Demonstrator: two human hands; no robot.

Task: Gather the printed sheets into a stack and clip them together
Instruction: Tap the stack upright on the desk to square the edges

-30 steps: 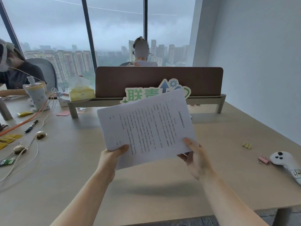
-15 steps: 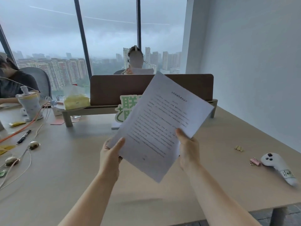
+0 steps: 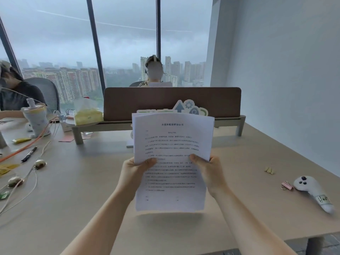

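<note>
Sheets [image 3: 172,144], held upright and portrait above the desk [image 3: 77,199], printed side to the holder. Left hand [image 3: 135,172] grips the left edge with the thumb across the front; right hand [image 3: 207,172] grips the right edge the same way, both about halfway up the page. Top edges fan slightly, so it's several pages, not quite squared. A bold Chinese heading is centred near the top; I make it out as 社保补贴保密协议书, though it's blurry, and the lines of body text beneath are too small to read.

Off to the right on the desk, a pink clip [image 3: 287,185] touches a white controller [image 3: 312,192], whose handle carries a small label I can't read. A little further back, a yellow clip [image 3: 269,170] lies alone. Both are well apart from the paper.

Behind the pages, a green-and-white sign [image 3: 191,108] peeks over the top, showing a blue arrow and a gear; its lettering is hidden. It stands against a brown divider [image 3: 171,100]. Left of that, a yellow tissue pack [image 3: 87,115]. A black pen [image 3: 29,154] lies far left among cables.
</note>
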